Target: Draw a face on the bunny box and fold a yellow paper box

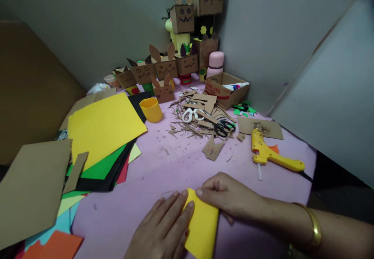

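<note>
A folded piece of yellow paper (202, 226) lies at the table's near edge, its lower end running out of view. My left hand (163, 228) rests flat along its left side, fingers stretched out and fingertips on the paper. With thumb and curled fingers, my right hand (229, 196) pinches the upper right edge of the same piece. A gold bangle (312, 224) circles the right wrist. Beyond my right hand lies a yellow glue gun (264, 152), its nozzle near a stained cardboard piece (274, 129).
Coloured sheets, topped by a yellow sheet (102, 122), and cardboard (32, 192) cover the left side. A yellow paper tube (151, 110) stands mid-table. White scissors (188, 115) and black scissors (222, 128) lie among cardboard scraps. Cardboard animal heads (165, 67) and a pink flask (215, 62) stand behind.
</note>
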